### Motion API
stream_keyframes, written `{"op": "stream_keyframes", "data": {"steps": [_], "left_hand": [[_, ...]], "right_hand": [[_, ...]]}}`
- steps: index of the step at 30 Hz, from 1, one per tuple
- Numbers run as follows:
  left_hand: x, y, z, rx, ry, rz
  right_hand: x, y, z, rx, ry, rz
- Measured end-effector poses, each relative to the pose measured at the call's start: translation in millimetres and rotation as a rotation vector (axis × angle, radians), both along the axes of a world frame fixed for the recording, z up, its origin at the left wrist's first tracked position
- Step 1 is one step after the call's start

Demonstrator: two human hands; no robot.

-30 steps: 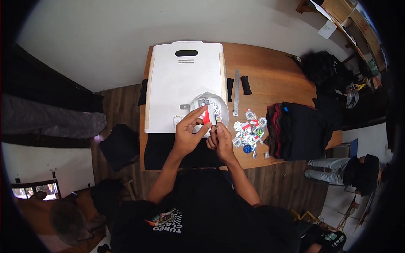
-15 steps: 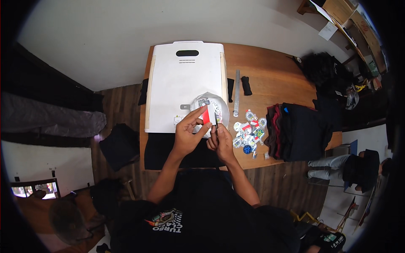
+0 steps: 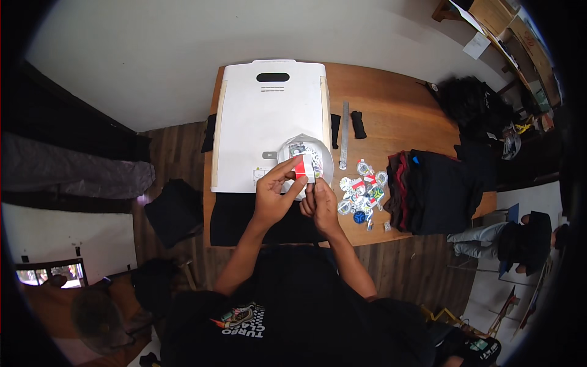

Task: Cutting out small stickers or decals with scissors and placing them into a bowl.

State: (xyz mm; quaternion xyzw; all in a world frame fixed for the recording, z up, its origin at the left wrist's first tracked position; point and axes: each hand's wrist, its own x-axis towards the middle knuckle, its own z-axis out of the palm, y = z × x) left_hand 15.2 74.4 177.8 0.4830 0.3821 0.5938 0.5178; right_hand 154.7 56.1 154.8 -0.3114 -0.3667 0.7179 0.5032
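Note:
My left hand (image 3: 274,192) pinches a small red-and-white sticker (image 3: 304,167) between thumb and fingers. Close beside it, my right hand (image 3: 322,206) is closed around a dark, slim tool that looks like scissors (image 3: 315,178); its blades are mostly hidden at the sticker's right edge. Both hands are over the near rim of a round, whitish plastic tub (image 3: 326,153), which has printed cut-outs inside. The tub rests on the lower right part of a large white flat-topped machine (image 3: 257,125).
On the wooden table (image 3: 397,104) to the right lie a pile of printed stickers (image 3: 361,192), a metal ruler (image 3: 344,134), a rolled black cloth (image 3: 358,125) and folded dark garments (image 3: 431,192). Black cloth (image 3: 235,220) lies before the machine. Another person (image 3: 520,241) is at far right.
The scissors' blades, visible along the sticker's right edge before, are now mostly hidden. The sticker is tilted a little differently; both hands stay nearly in place.

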Motion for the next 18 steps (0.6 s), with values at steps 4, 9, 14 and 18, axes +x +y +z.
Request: {"op": "stream_keyframes", "data": {"steps": [4, 9, 14, 18], "left_hand": [[0.3, -1.0, 0.0, 0.006, -0.052, 0.007], [1.1, 0.6, -4.2, -0.023, -0.049, 0.042], [4.3, -2.1, -5.5, 0.004, 0.013, 0.092], [3.8, -6.2, -8.7, -0.046, 0.02, 0.079]], "right_hand": [[0.3, 0.7, -1.5, 0.018, 0.013, -0.001], [-0.4, 0.6, -2.5, 0.029, 0.008, -0.001], [-0.6, -0.3, -1.9, 0.02, 0.034, -0.002], [-0.7, -1.4, -1.0, 0.028, 0.013, -0.009]]}}
